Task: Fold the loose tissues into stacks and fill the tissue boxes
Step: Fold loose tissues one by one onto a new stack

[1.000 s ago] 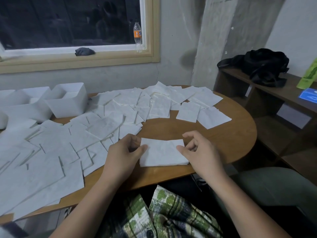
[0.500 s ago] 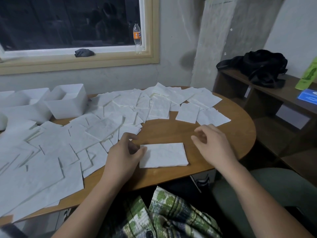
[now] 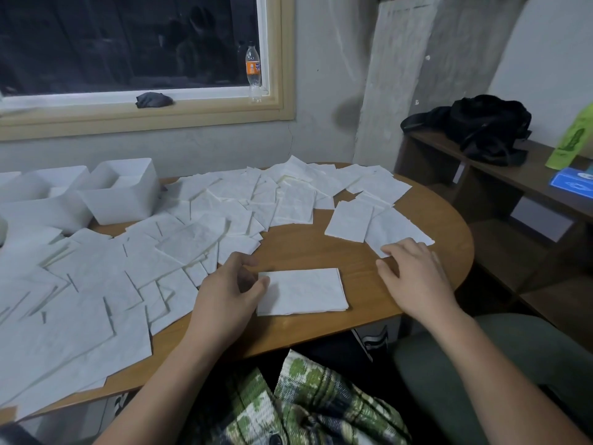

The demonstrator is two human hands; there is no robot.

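Resting both hands on the table [image 3: 321,248] either side of a folded tissue stack [image 3: 301,292].
Lying flat at the table's six o'clock edge, the stack has the left hand [image 3: 229,292] at its nine o'clock, thumb tip touching its short edge, the other fingers loosely curled and gripping nothing. The right hand [image 3: 414,277] sits apart at the stack's two o'clock, fingers relaxed and slightly spread, tips on the near corner of a single loose tissue [image 3: 394,228]. Overlapping loose tissues [image 3: 128,268] cover the tabletop from eight o'clock round to one o'clock. White tissue boxes [image 3: 125,203] stand open-topped at ten o'clock.
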